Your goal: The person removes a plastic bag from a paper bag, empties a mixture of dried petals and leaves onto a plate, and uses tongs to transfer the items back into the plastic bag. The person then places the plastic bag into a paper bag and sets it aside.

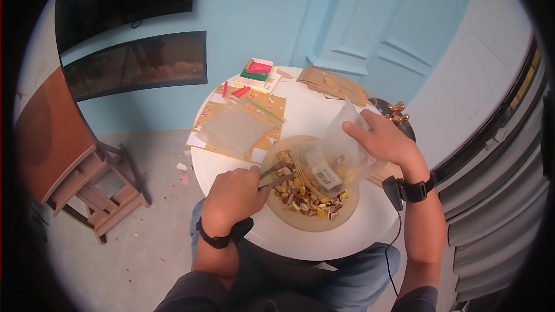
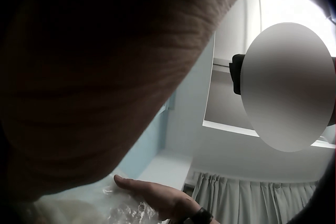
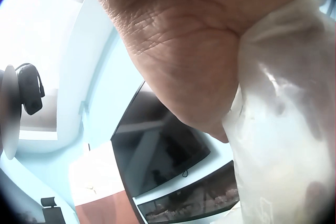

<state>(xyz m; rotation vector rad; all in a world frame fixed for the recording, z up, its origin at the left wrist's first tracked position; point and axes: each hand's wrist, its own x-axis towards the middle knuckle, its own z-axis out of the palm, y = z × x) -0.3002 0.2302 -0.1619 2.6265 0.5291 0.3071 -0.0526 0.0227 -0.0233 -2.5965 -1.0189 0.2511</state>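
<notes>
My left hand [image 1: 234,197] grips a pair of tongs [image 1: 280,181], whose tips reach over a round, shallow bowl [image 1: 317,226]. Mixed dried pieces [image 1: 305,203], brown, cream and yellow, fill the bowl. A clear plastic bag [image 1: 342,143] is held by my right hand [image 1: 386,140], thumb on its near side. The bag tilts with its mouth low over the bowl, and a white printed packet [image 1: 325,174] shows at its lower part. In the right wrist view the translucent bag [image 3: 283,124] hangs beside the palm. The left wrist view shows mostly skin, hiding the tongs.
On the white round table [image 1: 295,248], a flat zip bag [image 1: 231,126] lies over a brown patterned sheet [image 1: 274,104]. Behind are a box with red and green packs [image 1: 257,70] and folded brown paper bags [image 1: 332,82]. A wooden chair [image 1: 95,188] stands at left.
</notes>
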